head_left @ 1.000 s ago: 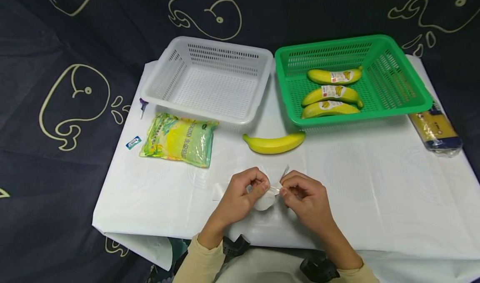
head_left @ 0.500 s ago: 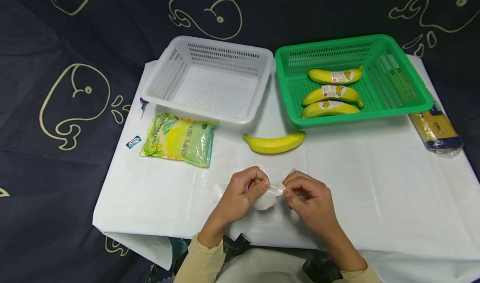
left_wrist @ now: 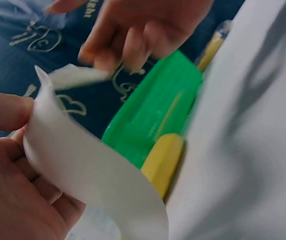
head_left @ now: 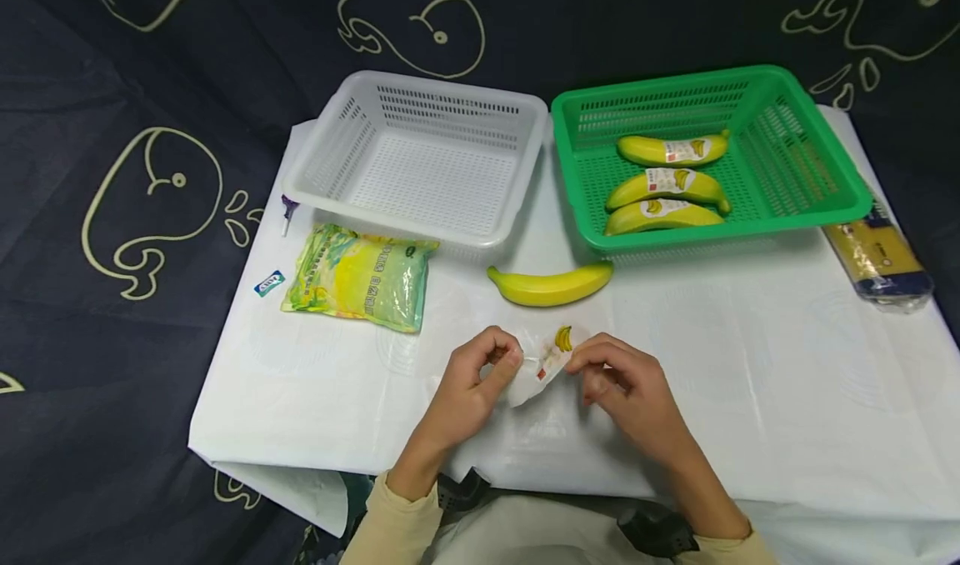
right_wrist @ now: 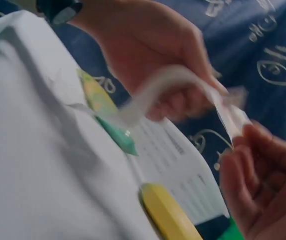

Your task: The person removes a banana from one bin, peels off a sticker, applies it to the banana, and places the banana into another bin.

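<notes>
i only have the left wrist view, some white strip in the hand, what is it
Observer: A white sticker printed with a banana picture, pinched between the left hand and the right hand.
Operator: that yellow thing behind it, loose or in the green basket
Observer: Loose. That banana lies on the white table cover, in front of the green basket.
Operator: anything in the basket
Observer: Three labelled bananas. The white basket beside it holds none.

Glossy paper sticker sheet (head_left: 543,365); perforated plastic baskets, white (head_left: 420,161) and green (head_left: 705,152); matt white worktop (head_left: 750,382).
</notes>
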`<state>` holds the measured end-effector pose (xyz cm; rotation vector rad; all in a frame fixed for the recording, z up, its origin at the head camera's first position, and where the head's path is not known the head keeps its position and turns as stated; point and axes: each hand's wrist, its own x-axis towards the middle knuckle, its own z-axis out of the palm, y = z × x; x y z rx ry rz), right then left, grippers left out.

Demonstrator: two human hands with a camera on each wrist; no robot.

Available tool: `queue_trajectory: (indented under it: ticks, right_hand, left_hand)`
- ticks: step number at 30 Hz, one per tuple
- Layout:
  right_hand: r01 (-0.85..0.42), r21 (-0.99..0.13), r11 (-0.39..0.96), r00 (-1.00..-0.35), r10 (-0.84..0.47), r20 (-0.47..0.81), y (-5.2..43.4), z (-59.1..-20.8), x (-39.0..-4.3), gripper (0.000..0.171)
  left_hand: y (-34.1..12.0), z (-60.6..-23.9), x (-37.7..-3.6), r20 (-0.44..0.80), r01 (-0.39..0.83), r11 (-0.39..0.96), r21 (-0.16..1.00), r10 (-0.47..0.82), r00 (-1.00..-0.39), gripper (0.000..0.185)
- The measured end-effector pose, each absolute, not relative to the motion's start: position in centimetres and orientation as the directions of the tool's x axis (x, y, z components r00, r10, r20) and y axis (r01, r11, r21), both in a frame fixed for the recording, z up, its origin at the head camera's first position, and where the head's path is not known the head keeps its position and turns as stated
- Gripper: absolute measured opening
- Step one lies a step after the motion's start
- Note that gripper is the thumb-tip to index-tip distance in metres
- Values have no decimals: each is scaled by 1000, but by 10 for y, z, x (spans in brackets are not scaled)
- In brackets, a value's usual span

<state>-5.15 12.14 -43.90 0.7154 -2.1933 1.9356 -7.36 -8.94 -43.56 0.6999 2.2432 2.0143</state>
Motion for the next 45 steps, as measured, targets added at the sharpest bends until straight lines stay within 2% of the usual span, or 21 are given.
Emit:
queue_trajectory:
  ticks: [3, 5, 9, 13, 16, 19, 24, 27, 29, 38, 45]
  right_hand:
    - [-426, -865, 266, -899, -231, 371, 112, -452, -54, 19]
    - [-425, -835, 348, -904, -202, 376, 107, -459, -55, 26]
    - [-483, -786, 386, -875, -178, 451, 105, -466, -57, 25]
    - [-588, -694, 415, -805, -213, 554, 105, -466, -58, 18]
    - [-626, -677, 387, -776, -224, 590, 105, -459, -57, 18]
    - [-592, -739, 320, -806, -228, 547, 104, -446, -55, 23]
    - [-379, -893, 245, -916, -235, 324, 107, -425, -51, 19]
    - [-247, -942, 225, -951, -243, 191, 110, -419, -50, 15]
    - [-204, -955, 215, -956, -254, 147, 111, -417, -50, 15]
    - [-238, -955, 177, -939, -294, 179, 118, -415, -49, 20]
    - [-174, -976, 131, -936, -329, 122, 121, -416, -49, 17]
  left_hand:
    - [-85, -430, -69, 246, 283, 43, 958, 387, -889, 8]
    - [-82, -430, -68, 235, 266, 28, 964, 390, -890, 8]
    - [-80, -433, -67, 236, 241, -35, 970, 365, -901, 9]
    - [-79, -435, -68, 295, 310, -16, 951, 363, -884, 7]
    - [-77, -436, -68, 339, 373, 26, 927, 364, -868, 6]
    - [-78, -435, -68, 367, 415, 63, 908, 361, -857, 8]
    - [-78, -432, -69, 423, 499, 121, 858, 385, -821, 11]
    - [-79, -431, -70, 441, 536, 141, 832, 417, -794, 11]
    - [-79, -431, -71, 438, 539, 140, 830, 434, -787, 11]
    - [-80, -459, -73, 383, 491, 103, 865, 496, -779, 10]
    - [-84, -461, -72, 343, 462, 110, 880, 525, -779, 6]
